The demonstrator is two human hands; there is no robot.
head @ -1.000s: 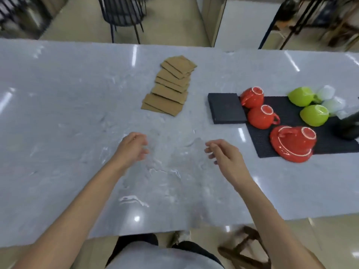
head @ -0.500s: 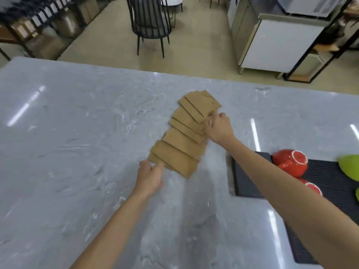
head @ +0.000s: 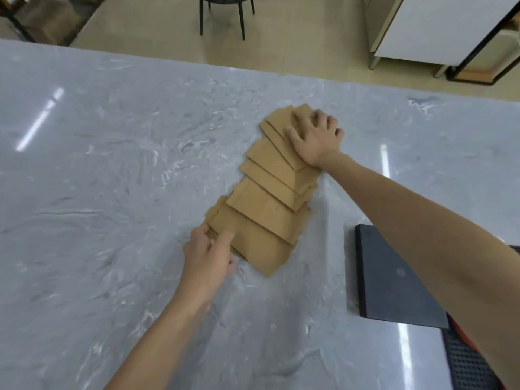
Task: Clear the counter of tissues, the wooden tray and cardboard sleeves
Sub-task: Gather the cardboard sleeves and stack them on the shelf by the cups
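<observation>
Several flat brown cardboard sleeves (head: 267,209) lie fanned in an overlapping row on the grey marble counter (head: 98,178). My right hand (head: 316,139) presses flat, fingers spread, on the far end of the row. My left hand (head: 208,257) touches the near left corner of the row, thumb and fingers pinching the edge of the lowest sleeves. No tissues or wooden tray are in view.
A flat black slab (head: 394,280) lies on the counter to the right, partly under my right forearm. A black perforated mat (head: 467,364) sits at the lower right corner. Beyond the counter's far edge stand chair legs (head: 222,12) and a white cabinet (head: 439,26).
Both hands went from hovering near the front edge to the sleeves. My right hand has slid onto the far sleeves and lies flat; my left stays at the near corner. The view moved closer.
</observation>
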